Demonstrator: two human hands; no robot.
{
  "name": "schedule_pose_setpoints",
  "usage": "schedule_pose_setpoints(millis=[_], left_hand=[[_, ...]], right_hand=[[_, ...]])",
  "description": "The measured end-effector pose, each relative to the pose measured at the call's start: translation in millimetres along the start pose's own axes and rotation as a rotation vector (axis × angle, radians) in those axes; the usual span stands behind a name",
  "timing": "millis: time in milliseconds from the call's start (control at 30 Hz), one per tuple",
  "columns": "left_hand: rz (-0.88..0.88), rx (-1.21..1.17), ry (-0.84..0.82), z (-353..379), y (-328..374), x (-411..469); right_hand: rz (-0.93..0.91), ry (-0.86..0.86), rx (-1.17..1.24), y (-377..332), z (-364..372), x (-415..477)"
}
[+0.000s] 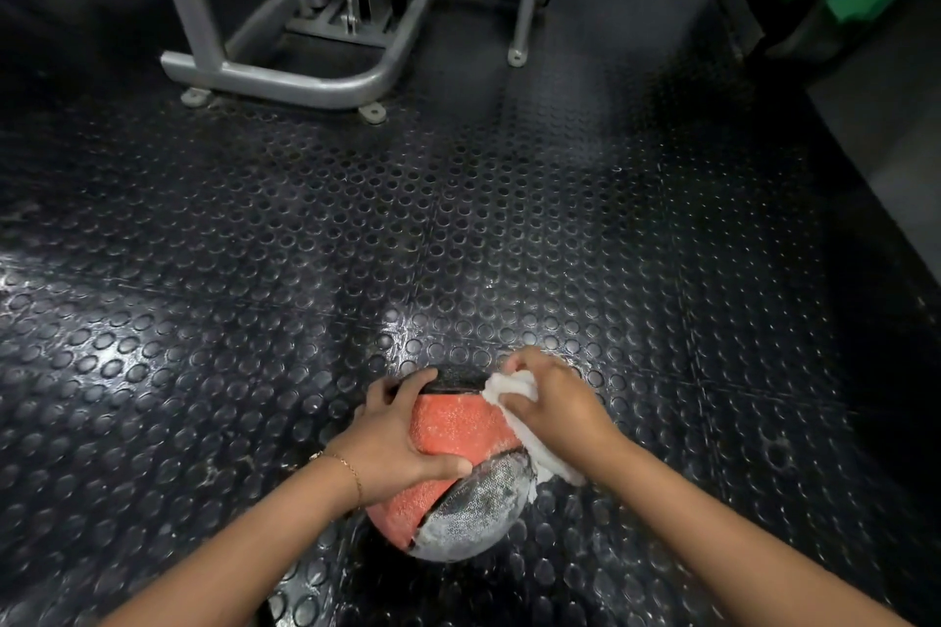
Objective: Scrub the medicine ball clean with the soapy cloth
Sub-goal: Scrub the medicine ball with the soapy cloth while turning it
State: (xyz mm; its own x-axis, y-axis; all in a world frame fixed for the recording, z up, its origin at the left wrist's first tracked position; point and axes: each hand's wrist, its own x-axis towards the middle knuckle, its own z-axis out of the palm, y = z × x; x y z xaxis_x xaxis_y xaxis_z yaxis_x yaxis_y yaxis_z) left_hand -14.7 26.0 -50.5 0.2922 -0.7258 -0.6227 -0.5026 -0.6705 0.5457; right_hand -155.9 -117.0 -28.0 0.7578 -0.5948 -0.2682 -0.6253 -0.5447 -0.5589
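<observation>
The ball (458,428) sat on the studded rubber floor (509,219) just in front of me. It was round, with no long axis, its orange panel turned up and its grey, soap-filmed panel facing me. My left hand (392,443) gripped its left side, fingers curled over it. My right hand (555,402) clutched the white cloth (511,387) against its right side.

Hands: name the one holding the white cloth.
The right hand: it presses the white cloth against the medicine ball. The left hand grips the ball bare and wears a thin bracelet.
</observation>
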Motion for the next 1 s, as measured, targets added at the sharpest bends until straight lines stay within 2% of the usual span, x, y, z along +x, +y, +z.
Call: schedule_pose_setpoints(millis=[67, 267, 433, 600, 767, 900, 1000], left_hand=[[-0.006, 0.000, 0.004, 1.9, 1.3, -0.1], [-0.018, -0.054, 0.022, -0.4, -0.2, 1.9], [-0.018, -0.058, 0.014, 1.3, -3.3, 0.6], [-0.033, -0.080, 0.030, -1.2, -2.1, 1.8], [-0.090, -0.094, 0.028, -1.6, 5.8, 5.7], [-0.125, -0.118, 0.019, -7.6, 11.6, 7.7], [-0.134, -0.115, 0.014, -8.7, 12.4, 6.5]], right_hand=[[0.037, -0.002, 0.019, 3.2, -2.1, 3.9], [-0.080, -0.067, 0.009, -10.8, 1.7, -7.8], [0.069, 0.037, 0.049, 9.9, 3.1, -5.3], [-0.159, 0.037, 0.010, -4.0, 11.0, -17.7], [-0.017, 0.097, 0.044, -1.4, 3.1, 0.0], [-0.212, 0.050, -0.043, -3.1, 6.5, -9.5], [-0.105, 0.058, -0.004, 5.3, 1.1, -5.3]])
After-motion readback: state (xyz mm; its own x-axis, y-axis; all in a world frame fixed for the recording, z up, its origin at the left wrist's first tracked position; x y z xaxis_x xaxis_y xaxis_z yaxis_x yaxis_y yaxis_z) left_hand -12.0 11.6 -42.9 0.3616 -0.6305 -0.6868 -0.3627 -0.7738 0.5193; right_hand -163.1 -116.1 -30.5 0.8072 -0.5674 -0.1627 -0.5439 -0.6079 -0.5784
